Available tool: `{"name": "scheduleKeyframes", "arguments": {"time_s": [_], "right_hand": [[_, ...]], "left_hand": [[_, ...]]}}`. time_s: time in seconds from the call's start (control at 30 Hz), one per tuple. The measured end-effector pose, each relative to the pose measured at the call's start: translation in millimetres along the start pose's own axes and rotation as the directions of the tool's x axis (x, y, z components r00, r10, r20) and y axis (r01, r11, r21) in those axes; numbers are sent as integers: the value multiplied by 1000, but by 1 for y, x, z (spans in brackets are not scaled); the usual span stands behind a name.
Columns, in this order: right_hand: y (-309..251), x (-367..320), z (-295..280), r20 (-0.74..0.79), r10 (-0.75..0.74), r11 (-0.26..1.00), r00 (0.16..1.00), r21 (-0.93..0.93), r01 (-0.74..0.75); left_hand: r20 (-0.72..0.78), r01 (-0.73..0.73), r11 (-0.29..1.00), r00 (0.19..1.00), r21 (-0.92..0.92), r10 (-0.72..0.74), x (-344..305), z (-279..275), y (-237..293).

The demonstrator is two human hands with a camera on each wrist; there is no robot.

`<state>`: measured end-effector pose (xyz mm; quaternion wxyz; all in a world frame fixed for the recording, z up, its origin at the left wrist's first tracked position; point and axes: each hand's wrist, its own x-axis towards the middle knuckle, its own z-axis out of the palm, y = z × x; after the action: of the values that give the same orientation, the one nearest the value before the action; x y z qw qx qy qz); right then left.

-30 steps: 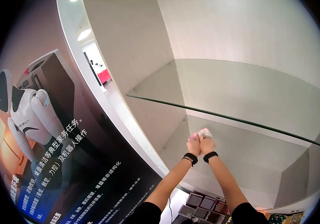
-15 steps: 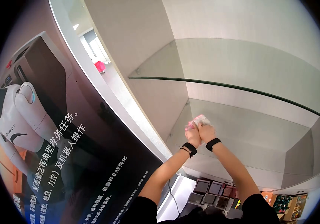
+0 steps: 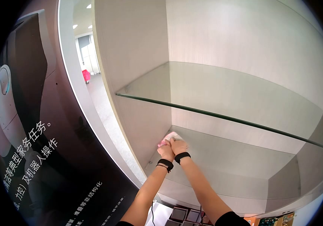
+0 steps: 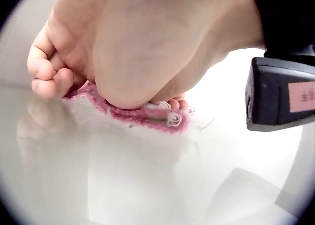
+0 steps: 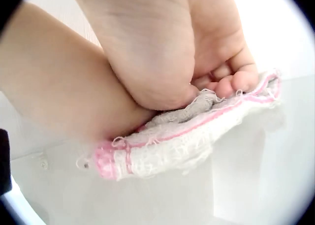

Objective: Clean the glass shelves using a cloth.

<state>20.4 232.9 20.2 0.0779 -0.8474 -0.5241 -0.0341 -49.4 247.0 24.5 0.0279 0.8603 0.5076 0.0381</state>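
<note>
A folded pink-and-white cloth (image 3: pixel 172 136) with frayed loops lies against the lower glass shelf (image 3: pixel 221 165), by the shelf's back left corner. My left hand (image 3: pixel 165 151) grips its left part; the curled fingers and pink edge show in the left wrist view, where the cloth (image 4: pixel 147 120) is pressed flat between palm and glass. Close beside it, my right hand (image 3: pixel 179 146) holds the cloth's right part. In the right wrist view its fingertips curl over the cloth (image 5: pixel 172 146), whose white, looped side faces down. Both wrists wear black bands.
An upper glass shelf (image 3: pixel 221 98) with a dark green front edge (image 3: pixel 221 118) spans the cabinet above my hands. The cabinet's side panel (image 3: pixel 139 56) stands close on the left, then a dark poster (image 3: pixel 67 158). Dark square trays (image 3: pixel 178 214) lie below the shelf.
Both hands have moved left with the cloth, to the shelf's back left corner near the side panel. The head view has shifted too. The grip on the cloth stays.
</note>
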Motion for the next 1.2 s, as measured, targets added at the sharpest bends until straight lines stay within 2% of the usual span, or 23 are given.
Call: {"name": "scheduleKeyframes", "arguments": {"time_s": [0.03, 0.13, 0.17, 0.23, 0.33, 0.43, 0.47, 0.5, 0.53, 0.57, 0.6, 0.63, 0.67, 0.77, 0.83, 0.93, 0.97, 1.0, 1.03, 1.07, 1.1, 1.17, 1.2], "right_hand": [[1, -1, 1, 1, 4, 1000, 1000, 4, -4], [-2, -22, -5, -145, -198, 955, 969, 194, 224], [-4, -34, -13, -120, -190, 956, 974, 203, 211], [-9, -53, -18, -113, -319, 919, 941, 206, 336], [-17, -78, -26, -22, -336, 917, 942, 219, 333], [-17, -86, -26, -55, -307, 922, 950, 231, 311], [-15, -70, 0, -25, -216, 911, 976, 354, 211], [-14, -67, 0, -24, -128, 883, 992, 451, 125], [-12, -63, -3, -81, -160, 903, 984, 391, 179], [-13, -53, 0, -3, -68, 918, 998, 392, 64], [-10, -42, 12, -80, -99, 949, 992, 294, 118], [-11, -44, -5, -131, -134, 969, 982, 190, 157], [-9, -35, -1, -74, -96, 973, 993, 202, 109], [-11, -27, -6, 4, 4, 972, 1000, 234, -5], [-11, -28, 2, -91, 41, 967, 995, 256, -17], [-10, -45, 4, -69, 32, 963, 997, 270, -12], [-9, -52, 7, -103, 36, 973, 994, 233, -11], [-7, -62, 10, -141, 15, 976, 990, 219, 16], [-5, -76, 11, -225, -39, 973, 974, 214, 88], [-4, -87, 9, -215, -62, 976, 975, 190, 104], [-1, -96, 9, -227, -88, 979, 970, 162, 127], [3, -112, -4, -232, -129, 980, 964, 118, 160], [4, -116, -2, -229, -128, 981, 965, 113, 156]], "left_hand": [[2, -3, 1000, 1000, 4, 3, -1, 1, -1], [-99, 56, 977, 994, 205, -36, -19, 3, -5], [-72, 48, 976, 997, 210, -34, -27, 1, -6], [-22, 78, 974, 997, 211, -75, -51, -10, -9], [47, 82, 948, 994, 309, -101, -91, -41, -6], [-44, 12, 944, 999, 329, 2, -78, -9, -14], [-12, 40, 935, 999, 352, -38, -80, -20, -9], [-99, 105, 915, 993, 388, -72, -79, -19, -4], [-97, 93, 930, 993, 356, -63, -75, -27, -1], [-17, 68, 967, 998, 245, -66, -60, -21, -4], [-164, 70, 990, 985, 120, -50, -42, 4, -11], [-6, 108, 993, 994, 51, -108, -30, -2, -8], [-41, 37, 997, 999, 63, -35, -26, -8, -9], [-102, 4, 998, 995, 59, 3, 2, 16, -14], [-133, -4, 999, 991, 49, 10, -1, 15, -14], [-30, -93, 987, 995, 127, 98, -30, -1, -11], [-69, -104, 980, 991, 170, 117, -37, 4, -12], [-300, -150, 964, 930, 219, 213, -46, 19, -16], [-47, -159, 966, 984, 206, 172, -59, 2, -11], [7, -145, 965, 989, 220, 147, -72, -4, -8], [-96, -134, 931, 980, 340, 176, -71, 19, -10], [142, -120, 969, 986, 216, 90, -92, -11, 3], [144, -123, 970, 985, 210, 94, -94, -3, 3]]}}
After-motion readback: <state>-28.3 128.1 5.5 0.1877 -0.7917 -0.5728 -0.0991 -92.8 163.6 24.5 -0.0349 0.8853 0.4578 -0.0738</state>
